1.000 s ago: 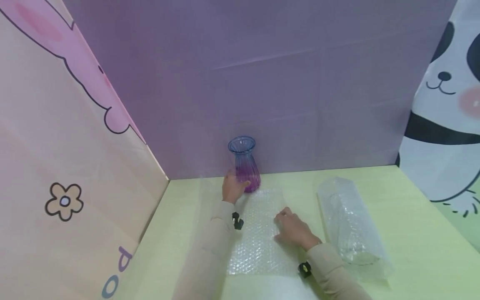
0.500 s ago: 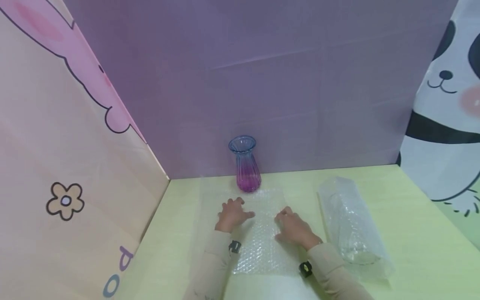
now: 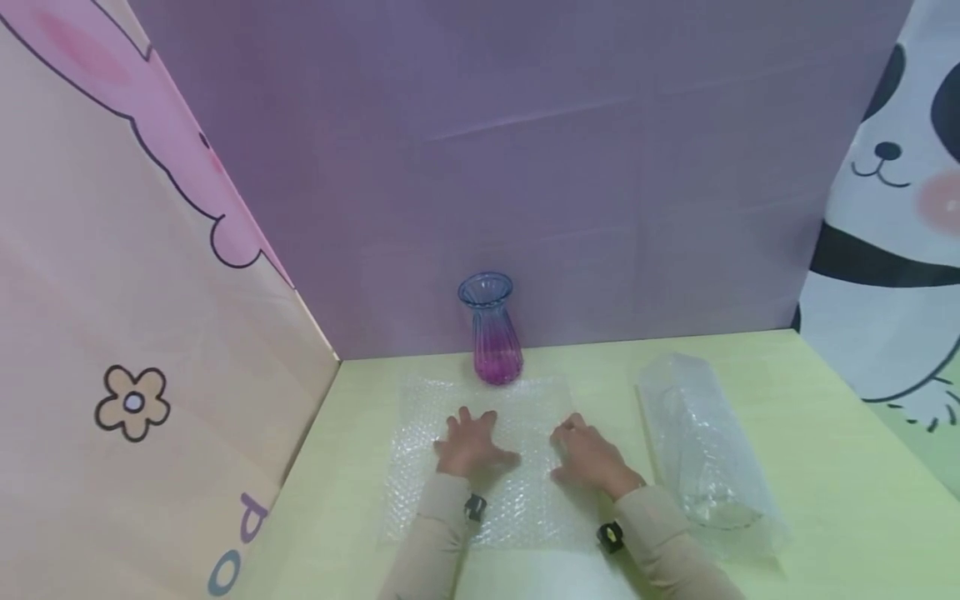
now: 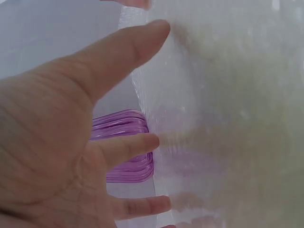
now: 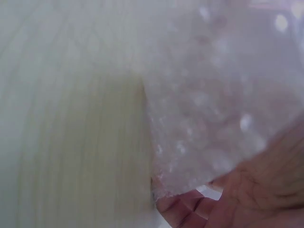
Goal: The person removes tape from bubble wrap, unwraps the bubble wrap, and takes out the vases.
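Observation:
A glass vase (image 3: 497, 342), blue at the flared rim and fading to purple at the base, stands upright at the back of the table. In front of it lies a sheet of clear bubble wrap (image 3: 420, 433). My left hand (image 3: 468, 446) has its fingers spread over the middle of the sheet. In the left wrist view the purple vase base (image 4: 128, 175) shows behind those fingers. My right hand (image 3: 592, 458) is at the sheet's right side. In the right wrist view its curled fingers (image 5: 180, 209) hold the edge of the bubble wrap (image 5: 209, 118).
To the right lies a clear glass vase (image 3: 708, 467) inside a translucent bubble wrap bag (image 3: 678, 371). The pale yellow table (image 3: 832, 467) meets a purple backdrop (image 3: 525, 167) behind, with printed panels on both sides.
My left hand has left the purple vase and come back toward me onto the bubble wrap, fingers spreading. The sheet's left part now lies flatter. My right hand has stayed in place.

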{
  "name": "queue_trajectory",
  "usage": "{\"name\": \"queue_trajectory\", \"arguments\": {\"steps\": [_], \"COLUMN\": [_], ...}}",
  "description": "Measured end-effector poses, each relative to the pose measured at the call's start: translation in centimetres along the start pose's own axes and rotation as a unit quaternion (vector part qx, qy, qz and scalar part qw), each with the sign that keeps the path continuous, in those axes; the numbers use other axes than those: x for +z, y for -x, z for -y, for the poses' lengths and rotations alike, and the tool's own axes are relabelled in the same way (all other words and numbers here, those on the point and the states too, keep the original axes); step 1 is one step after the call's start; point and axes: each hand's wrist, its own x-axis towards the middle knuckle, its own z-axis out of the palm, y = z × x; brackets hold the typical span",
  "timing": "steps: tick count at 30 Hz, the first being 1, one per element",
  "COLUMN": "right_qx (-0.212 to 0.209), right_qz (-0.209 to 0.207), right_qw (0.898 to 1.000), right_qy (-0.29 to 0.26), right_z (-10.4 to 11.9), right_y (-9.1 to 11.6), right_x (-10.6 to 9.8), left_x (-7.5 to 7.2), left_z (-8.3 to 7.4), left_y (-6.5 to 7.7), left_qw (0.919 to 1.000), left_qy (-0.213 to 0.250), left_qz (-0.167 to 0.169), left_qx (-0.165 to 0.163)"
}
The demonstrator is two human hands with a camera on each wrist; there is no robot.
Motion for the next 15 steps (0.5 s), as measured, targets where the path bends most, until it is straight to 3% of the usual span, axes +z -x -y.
{"name": "queue_trajectory", "arguments": {"steps": [15], "right_qx": [0.006], "right_qz": [-0.003], "right_qw": [1.0], "right_qy": [0.003], "right_z": [-0.67], "right_y": [-0.33], "right_x": [0.59], "left_x": [0.34], "left_z": [-0.52], "left_y": [0.26], "left_qw": [0.9998], "left_qy": [-0.008], "left_qz": [-0.011], "left_qx": [-0.012]}}
